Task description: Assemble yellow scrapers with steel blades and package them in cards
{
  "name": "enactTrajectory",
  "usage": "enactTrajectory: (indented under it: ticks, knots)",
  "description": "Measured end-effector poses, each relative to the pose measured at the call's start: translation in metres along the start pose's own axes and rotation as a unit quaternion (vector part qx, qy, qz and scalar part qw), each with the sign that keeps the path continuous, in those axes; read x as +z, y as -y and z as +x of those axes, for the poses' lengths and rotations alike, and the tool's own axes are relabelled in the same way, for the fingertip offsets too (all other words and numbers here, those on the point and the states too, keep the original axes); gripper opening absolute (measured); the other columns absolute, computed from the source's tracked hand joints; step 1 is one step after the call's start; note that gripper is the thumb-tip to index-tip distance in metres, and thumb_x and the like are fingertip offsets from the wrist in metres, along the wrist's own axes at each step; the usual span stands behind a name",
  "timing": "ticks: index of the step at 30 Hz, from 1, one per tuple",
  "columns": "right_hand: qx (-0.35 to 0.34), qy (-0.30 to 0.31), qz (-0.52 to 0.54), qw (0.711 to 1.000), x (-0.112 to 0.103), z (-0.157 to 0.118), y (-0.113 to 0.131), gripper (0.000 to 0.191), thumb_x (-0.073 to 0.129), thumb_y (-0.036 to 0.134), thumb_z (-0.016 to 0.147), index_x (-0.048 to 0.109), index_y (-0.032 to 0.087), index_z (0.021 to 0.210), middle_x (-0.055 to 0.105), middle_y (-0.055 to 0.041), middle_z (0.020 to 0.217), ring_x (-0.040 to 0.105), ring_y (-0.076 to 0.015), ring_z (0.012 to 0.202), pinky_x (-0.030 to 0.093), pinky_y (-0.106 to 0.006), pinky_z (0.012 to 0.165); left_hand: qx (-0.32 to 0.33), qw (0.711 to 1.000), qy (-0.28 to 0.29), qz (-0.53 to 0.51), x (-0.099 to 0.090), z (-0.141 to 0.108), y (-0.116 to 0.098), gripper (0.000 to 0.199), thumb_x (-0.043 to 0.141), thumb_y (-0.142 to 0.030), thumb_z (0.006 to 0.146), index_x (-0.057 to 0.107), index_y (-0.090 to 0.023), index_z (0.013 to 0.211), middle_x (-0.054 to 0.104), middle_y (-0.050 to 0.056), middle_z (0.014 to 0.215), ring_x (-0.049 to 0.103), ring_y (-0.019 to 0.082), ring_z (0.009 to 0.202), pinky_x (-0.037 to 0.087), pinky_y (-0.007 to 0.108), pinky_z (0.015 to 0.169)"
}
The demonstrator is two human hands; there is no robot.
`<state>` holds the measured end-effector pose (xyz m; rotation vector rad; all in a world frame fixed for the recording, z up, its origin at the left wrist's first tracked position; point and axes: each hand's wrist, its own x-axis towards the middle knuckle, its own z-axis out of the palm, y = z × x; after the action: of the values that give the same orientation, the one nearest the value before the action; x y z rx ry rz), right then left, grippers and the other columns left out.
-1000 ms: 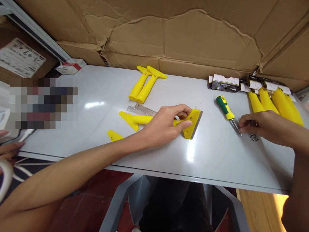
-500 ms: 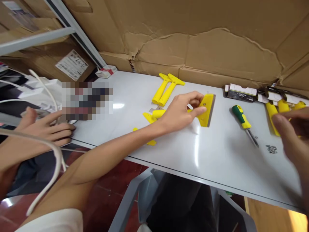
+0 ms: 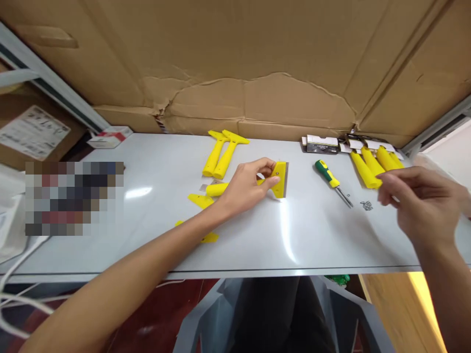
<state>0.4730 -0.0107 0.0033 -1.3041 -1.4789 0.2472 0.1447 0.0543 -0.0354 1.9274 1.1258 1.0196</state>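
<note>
Our left fingers (image 3: 271, 182) pinch the yellow scraper (image 3: 281, 171), ideally clear of its blade (image 3: 286, 180); right fingers (image 3: 400, 189) nearly closed, we can't tell if on anything.

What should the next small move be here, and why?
I'd probably bring the right hand left toward the head of the yellow scraper. The left hand already grips it near the blade, while the right hangs raised, fingers curled, beyond the screwdriver and small metal pieces. Whether it holds one, I can't tell.
</note>
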Motion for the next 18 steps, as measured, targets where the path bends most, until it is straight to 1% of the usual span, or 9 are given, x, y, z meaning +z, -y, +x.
enactTrajectory:
  ticks: [1, 2, 3, 5, 7, 9, 13, 16, 18]
  knots:
    - [0.058, -0.029, -0.045, 0.997, -0.014, 0.002, -0.015, 0.011, 0.08, 0.019, 0.092, 0.08, 0.016, 0.082, 0.068, -0.0047, 0.063, 0.062, -0.0137, 0.055, 0.049, -0.03, 0.054, 0.007, 1.0, 0.001, 0.011, 0.001, -0.002, 0.0, 0.018, 0.067, -0.03, 0.094, 0.072, -0.019, 0.108, 0.08, 0.003, 0.106, 0.076, 0.019, 0.102, 0.055, 0.031, 0.085]
    - [0.094, -0.02, -0.095, 0.991, -0.024, 0.002, -0.027, 0.01, 0.082, 0.021, 0.091, 0.082, 0.015, 0.084, 0.072, -0.0073, 0.068, 0.064, -0.0142, 0.06, 0.05, -0.032, 0.059, 0.017, 1.0, 0.003, 0.022, 0.003, -0.003, 0.001, 0.018, 0.067, -0.031, 0.094, 0.072, -0.019, 0.108, 0.08, 0.003, 0.105, 0.076, 0.019, 0.101, 0.056, 0.031, 0.085]
    - [0.117, 0.015, -0.142, 0.983, -0.031, 0.001, -0.037, 0.009, 0.082, 0.023, 0.091, 0.084, 0.015, 0.086, 0.077, -0.0099, 0.078, 0.066, -0.0145, 0.065, 0.052, -0.033, 0.064, 0.024, 0.999, 0.005, 0.029, 0.005, -0.004, 0.001, 0.018, 0.067, -0.031, 0.095, 0.072, -0.019, 0.108, 0.08, 0.003, 0.105, 0.076, 0.019, 0.1, 0.057, 0.031, 0.087]
    - [0.12, 0.109, -0.209, 0.964, -0.035, 0.0, -0.052, 0.009, 0.084, 0.026, 0.09, 0.087, 0.018, 0.093, 0.083, -0.0106, 0.095, 0.066, -0.0133, 0.07, 0.053, -0.033, 0.071, 0.028, 0.999, 0.008, 0.031, 0.008, -0.006, 0.001, 0.018, 0.067, -0.03, 0.095, 0.072, -0.02, 0.109, 0.081, 0.002, 0.105, 0.076, 0.019, 0.098, 0.058, 0.032, 0.091]
    - [0.085, 0.186, -0.23, 0.951, -0.029, -0.001, -0.063, 0.014, 0.085, 0.028, 0.091, 0.089, 0.021, 0.102, 0.084, -0.0081, 0.103, 0.061, -0.0122, 0.069, 0.051, -0.032, 0.069, 0.017, 0.999, 0.012, 0.029, 0.01, -0.006, 0.0, 0.018, 0.067, -0.031, 0.096, 0.072, -0.02, 0.11, 0.081, 0.002, 0.105, 0.076, 0.018, 0.098, 0.059, 0.032, 0.091]
    - [0.03, 0.224, -0.236, 0.945, -0.021, -0.001, -0.073, 0.018, 0.084, 0.03, 0.093, 0.09, 0.022, 0.109, 0.083, -0.0062, 0.102, 0.058, -0.0128, 0.068, 0.049, -0.033, 0.067, 0.002, 0.999, 0.008, 0.035, 0.012, -0.006, -0.001, 0.02, 0.068, -0.033, 0.096, 0.072, -0.02, 0.111, 0.081, 0.003, 0.106, 0.076, 0.019, 0.099, 0.058, 0.032, 0.088]
    - [-0.065, 0.241, -0.264, 0.932, -0.01, -0.003, -0.092, 0.013, 0.076, 0.027, 0.098, 0.088, 0.023, 0.102, 0.082, -0.004, 0.099, 0.064, -0.0168, 0.073, 0.048, -0.035, 0.071, -0.018, 0.999, 0.01, 0.037, 0.012, -0.005, -0.002, 0.024, 0.069, -0.035, 0.097, 0.071, -0.02, 0.114, 0.081, 0.004, 0.109, 0.075, 0.02, 0.103, 0.056, 0.033, 0.088]
    - [-0.086, 0.253, -0.285, 0.92, -0.01, -0.002, -0.098, 0.012, 0.071, 0.025, 0.098, 0.083, 0.024, 0.098, 0.082, -0.003, 0.102, 0.07, -0.0196, 0.078, 0.05, -0.036, 0.074, -0.042, 0.999, 0.029, 0.015, 0.01, -0.003, -0.002, 0.025, 0.071, -0.037, 0.096, 0.072, -0.019, 0.114, 0.081, 0.005, 0.112, 0.074, 0.019, 0.102, 0.055, 0.034, 0.091]
    - [-0.082, 0.253, -0.298, 0.917, -0.011, 0.002, -0.093, 0.01, 0.07, 0.023, 0.096, 0.079, 0.024, 0.099, 0.081, -0.0025, 0.102, 0.069, -0.0192, 0.078, 0.049, -0.036, 0.073, -0.059, 0.998, 0.037, 0.006, 0.008, -0.002, -0.003, 0.027, 0.074, -0.038, 0.094, 0.073, -0.019, 0.112, 0.081, 0.005, 0.113, 0.074, 0.019, 0.101, 0.054, 0.034, 0.091]
